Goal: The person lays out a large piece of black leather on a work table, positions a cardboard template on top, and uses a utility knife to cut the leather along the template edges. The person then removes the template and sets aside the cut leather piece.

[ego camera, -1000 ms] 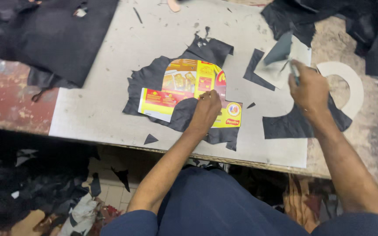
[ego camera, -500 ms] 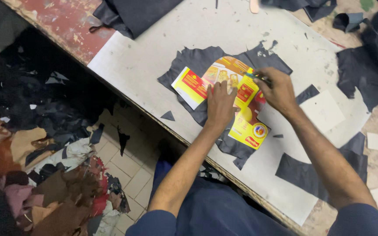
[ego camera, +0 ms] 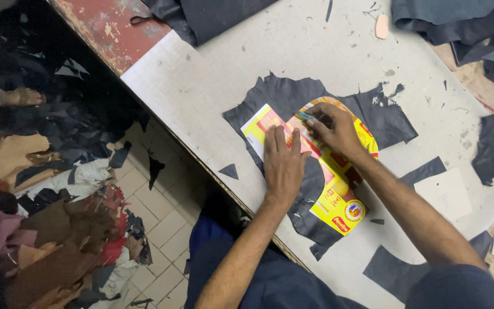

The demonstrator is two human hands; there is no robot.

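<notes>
Grey board-topped bench (ego camera: 212,74), same work as half a second ago. Left hand (ego camera: 283,162) still flat, open, on curved yellow-and-red printed card template (ego camera: 338,200) over black leather piece (ego camera: 293,97). Right hand's (ego camera: 335,129) grip pinched on small blue marker (ego camera: 306,116), moved along template edge. No containers visible.

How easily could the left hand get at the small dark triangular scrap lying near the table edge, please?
Probably yes: the left hand lies flat on the yellow cardboard pattern, and the triangular scrap sits just to its left on the bare board, with nothing between them.
</notes>
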